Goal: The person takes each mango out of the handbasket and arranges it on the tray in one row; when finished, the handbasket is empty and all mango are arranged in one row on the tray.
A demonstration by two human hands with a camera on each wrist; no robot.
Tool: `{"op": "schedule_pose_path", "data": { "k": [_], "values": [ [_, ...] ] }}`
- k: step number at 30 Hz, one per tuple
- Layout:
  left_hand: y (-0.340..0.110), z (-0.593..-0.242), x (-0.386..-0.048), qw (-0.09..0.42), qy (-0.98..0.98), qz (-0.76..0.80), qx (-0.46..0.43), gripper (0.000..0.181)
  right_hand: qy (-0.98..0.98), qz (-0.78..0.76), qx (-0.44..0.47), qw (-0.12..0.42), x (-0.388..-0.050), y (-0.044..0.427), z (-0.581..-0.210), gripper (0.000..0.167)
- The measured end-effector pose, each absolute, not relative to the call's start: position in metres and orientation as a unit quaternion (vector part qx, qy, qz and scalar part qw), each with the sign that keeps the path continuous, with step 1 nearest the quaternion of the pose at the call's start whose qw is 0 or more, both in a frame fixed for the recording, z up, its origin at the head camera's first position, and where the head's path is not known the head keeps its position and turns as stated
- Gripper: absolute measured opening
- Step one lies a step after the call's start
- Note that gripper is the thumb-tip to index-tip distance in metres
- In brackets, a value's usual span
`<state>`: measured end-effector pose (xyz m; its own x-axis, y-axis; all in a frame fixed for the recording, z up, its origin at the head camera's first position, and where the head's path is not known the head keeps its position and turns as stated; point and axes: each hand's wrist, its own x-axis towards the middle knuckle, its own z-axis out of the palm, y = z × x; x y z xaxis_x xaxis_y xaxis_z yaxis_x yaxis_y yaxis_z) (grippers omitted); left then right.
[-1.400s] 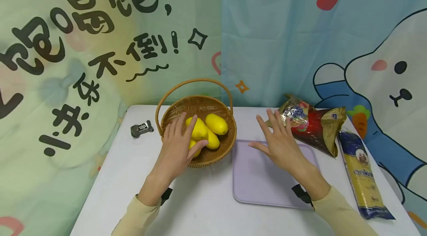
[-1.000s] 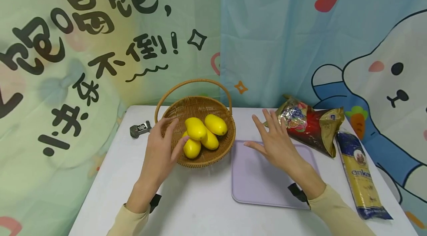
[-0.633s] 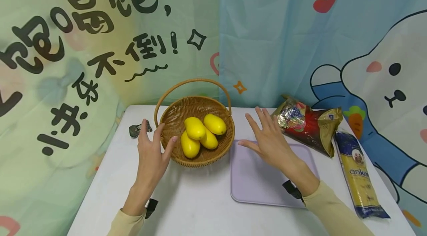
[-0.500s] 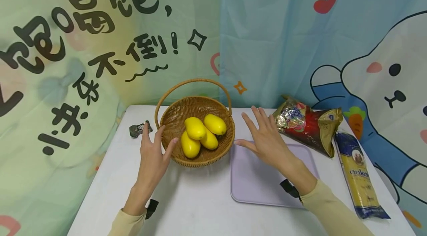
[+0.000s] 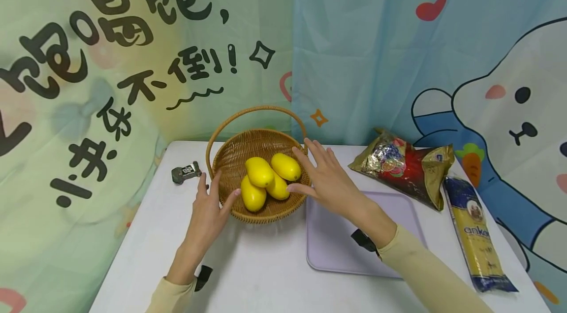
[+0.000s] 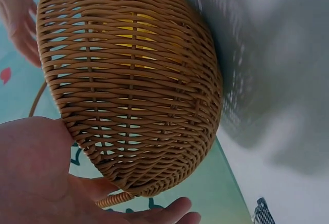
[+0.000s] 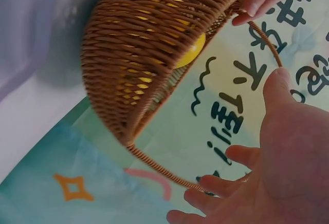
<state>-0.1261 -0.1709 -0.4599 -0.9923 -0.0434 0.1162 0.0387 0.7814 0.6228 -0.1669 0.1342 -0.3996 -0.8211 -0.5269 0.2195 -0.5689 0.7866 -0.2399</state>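
A brown wicker basket (image 5: 232,158) with an arched handle (image 5: 266,108) stands at the back of the table. Several smooth yellow fruits like mangoes (image 5: 259,171) lie in it. My left hand (image 5: 207,217) is at the basket's front left rim, fingers spread. In the left wrist view that hand (image 6: 36,167) is close against the wickerwork (image 6: 139,80); I cannot tell whether it touches. Above the right rim, my right hand (image 5: 334,187) has its fingers spread and holds nothing. The right wrist view shows this hand (image 7: 288,162) apart from the basket (image 7: 139,44).
Right of the basket lies a lavender tray (image 5: 345,254), partly under my right forearm. Behind it rests a red and gold bag (image 5: 405,168). A blue and yellow packet (image 5: 480,236) lies along the right edge. A small dark grey object (image 5: 186,172) sits to the left.
My left hand has moved off the fruits to the basket's left side. My right hand has moved left from over the tray to the basket's right rim. The basket stays in place.
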Motion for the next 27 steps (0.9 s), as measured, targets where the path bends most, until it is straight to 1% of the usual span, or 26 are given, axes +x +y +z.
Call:
{"op": "schedule_pose_path", "data": {
  "k": [7, 11, 17, 23, 27],
  "values": [
    [-0.172, -0.460, -0.128, 0.037, -0.935, -0.352, -0.005, 0.083, -0.934, 0.143, 0.323, 0.051, -0.184, 0.111, -0.386, 0.088],
    [-0.173, -0.461, -0.129, 0.010, -0.928, -0.371, -0.006, 0.088, -0.929, 0.145, 0.340, 0.023, -0.196, 0.098, -0.380, 0.088],
    [-0.174, -0.463, -0.130, -0.012, -0.924, -0.383, -0.011, 0.090, -0.923, 0.150, 0.348, -0.058, -0.216, 0.081, -0.376, 0.094],
    [-0.175, -0.464, -0.131, -0.014, -0.923, -0.383, -0.014, 0.091, -0.920, 0.154, 0.318, -0.169, -0.232, 0.066, -0.377, 0.103],
    [-0.174, -0.464, -0.131, -0.010, -0.923, -0.384, -0.019, 0.092, -0.913, 0.162, 0.309, -0.213, -0.239, 0.059, -0.382, 0.107]
  ]
}}
